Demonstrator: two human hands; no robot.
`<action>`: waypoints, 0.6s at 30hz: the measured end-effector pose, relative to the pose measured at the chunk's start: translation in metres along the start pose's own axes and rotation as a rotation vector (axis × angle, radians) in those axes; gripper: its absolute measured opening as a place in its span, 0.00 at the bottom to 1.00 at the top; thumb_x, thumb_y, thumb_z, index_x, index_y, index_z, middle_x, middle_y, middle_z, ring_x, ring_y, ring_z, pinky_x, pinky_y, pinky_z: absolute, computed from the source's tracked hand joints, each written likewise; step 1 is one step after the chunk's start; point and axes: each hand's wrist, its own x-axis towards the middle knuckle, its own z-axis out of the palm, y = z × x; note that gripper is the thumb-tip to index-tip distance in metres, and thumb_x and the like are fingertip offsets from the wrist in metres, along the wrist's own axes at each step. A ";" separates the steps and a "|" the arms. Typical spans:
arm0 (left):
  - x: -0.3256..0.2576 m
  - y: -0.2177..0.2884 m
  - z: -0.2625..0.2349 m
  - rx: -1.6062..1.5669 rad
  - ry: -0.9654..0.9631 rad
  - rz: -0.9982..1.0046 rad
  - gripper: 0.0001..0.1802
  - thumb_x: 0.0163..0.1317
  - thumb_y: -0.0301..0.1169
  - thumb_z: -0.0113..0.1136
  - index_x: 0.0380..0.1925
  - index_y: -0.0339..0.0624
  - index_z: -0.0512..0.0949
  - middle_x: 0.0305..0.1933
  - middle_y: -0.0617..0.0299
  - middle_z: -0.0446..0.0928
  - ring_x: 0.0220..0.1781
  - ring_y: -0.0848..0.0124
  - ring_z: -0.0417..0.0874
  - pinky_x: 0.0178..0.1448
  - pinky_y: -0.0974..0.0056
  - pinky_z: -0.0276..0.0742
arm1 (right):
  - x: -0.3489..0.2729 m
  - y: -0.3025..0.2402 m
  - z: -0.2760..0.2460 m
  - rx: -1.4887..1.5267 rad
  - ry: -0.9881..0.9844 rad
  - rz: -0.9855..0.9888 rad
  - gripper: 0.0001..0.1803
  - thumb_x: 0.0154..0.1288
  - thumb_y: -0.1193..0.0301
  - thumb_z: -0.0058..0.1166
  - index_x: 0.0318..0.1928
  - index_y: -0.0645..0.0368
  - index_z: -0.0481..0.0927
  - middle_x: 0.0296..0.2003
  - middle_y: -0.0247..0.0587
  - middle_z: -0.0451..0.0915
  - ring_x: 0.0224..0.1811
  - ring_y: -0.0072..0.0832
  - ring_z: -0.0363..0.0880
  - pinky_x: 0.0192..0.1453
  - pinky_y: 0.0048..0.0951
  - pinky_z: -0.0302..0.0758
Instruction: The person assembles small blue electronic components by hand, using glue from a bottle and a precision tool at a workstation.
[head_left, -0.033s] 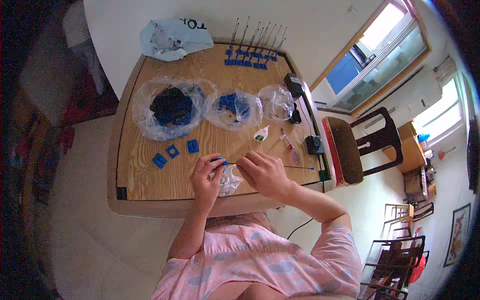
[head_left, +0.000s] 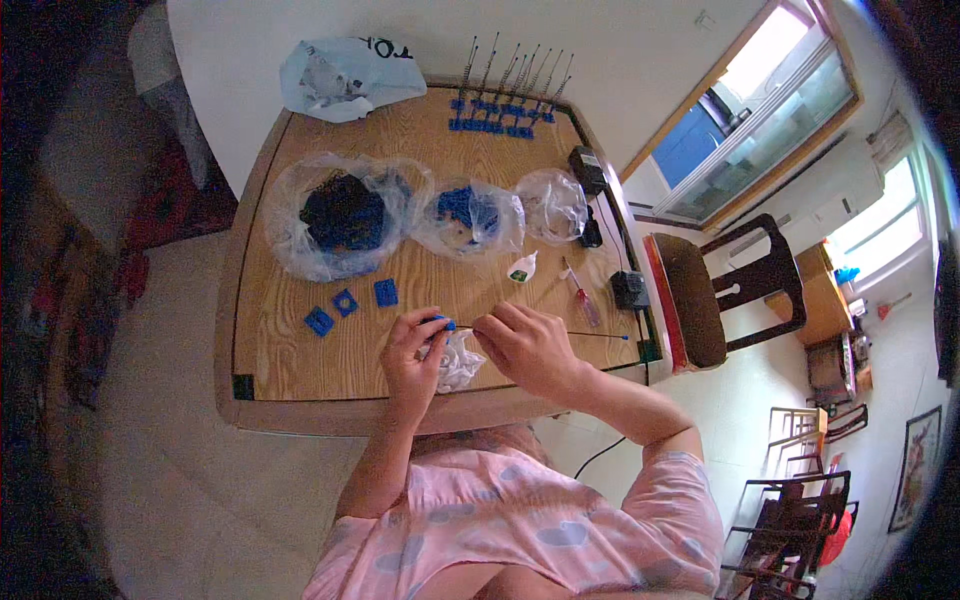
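Note:
My left hand is closed on a small blue plastic part, held just above the near side of the table. Close on its right, my right hand pinches a thin dark rod. The rod runs out rightward past my fingers to a blue tip, and its other end points at the blue part; whether they are joined is hidden by my fingers. Crumpled white tissue or plastic lies beneath my hands. Three flat blue pieces, including a square block, rest beyond my left hand.
Clear plastic bags of dark and blue parts and blue parts stand mid-table. Several blue-based pieces with upright springs line the far edge. A screwdriver, white bottle and black adapter lie to the right.

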 end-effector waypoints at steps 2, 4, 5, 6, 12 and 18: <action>0.000 0.000 0.001 0.022 -0.003 0.034 0.09 0.52 0.20 0.65 0.35 0.40 0.82 0.44 0.58 0.79 0.44 0.67 0.82 0.41 0.66 0.81 | -0.001 0.003 0.004 0.001 0.015 -0.007 0.06 0.60 0.68 0.57 0.36 0.54 0.76 0.28 0.37 0.74 0.28 0.35 0.77 0.26 0.36 0.73; 0.000 0.003 0.002 0.009 0.000 0.013 0.10 0.52 0.19 0.65 0.35 0.41 0.82 0.44 0.58 0.79 0.44 0.65 0.82 0.43 0.65 0.80 | -0.001 0.004 0.004 0.004 0.030 -0.016 0.06 0.61 0.68 0.56 0.35 0.54 0.76 0.28 0.37 0.74 0.29 0.35 0.77 0.27 0.36 0.74; 0.001 0.004 0.001 0.009 0.001 0.013 0.10 0.52 0.19 0.65 0.35 0.41 0.82 0.44 0.58 0.79 0.44 0.65 0.82 0.43 0.65 0.80 | -0.001 0.004 0.003 0.008 0.024 -0.017 0.06 0.61 0.68 0.56 0.35 0.55 0.76 0.28 0.37 0.74 0.29 0.35 0.77 0.27 0.36 0.74; 0.002 0.005 0.001 0.036 0.002 0.038 0.10 0.52 0.19 0.65 0.35 0.41 0.82 0.44 0.58 0.79 0.44 0.65 0.82 0.44 0.65 0.80 | 0.000 0.003 0.002 0.011 0.018 -0.017 0.06 0.61 0.68 0.56 0.36 0.55 0.76 0.28 0.37 0.74 0.29 0.35 0.78 0.27 0.36 0.74; -0.001 0.004 0.001 0.049 0.001 0.034 0.09 0.52 0.20 0.65 0.34 0.41 0.82 0.43 0.58 0.79 0.45 0.63 0.82 0.48 0.63 0.78 | 0.001 0.001 0.003 0.005 -0.005 -0.026 0.06 0.60 0.69 0.56 0.37 0.55 0.76 0.29 0.37 0.74 0.30 0.35 0.78 0.28 0.35 0.74; -0.001 0.006 0.000 0.080 -0.006 0.029 0.09 0.51 0.21 0.66 0.34 0.41 0.82 0.43 0.59 0.79 0.44 0.62 0.82 0.47 0.62 0.78 | 0.002 0.001 -0.001 -0.058 -0.037 -0.083 0.09 0.56 0.70 0.56 0.38 0.55 0.77 0.30 0.36 0.73 0.32 0.33 0.77 0.30 0.34 0.75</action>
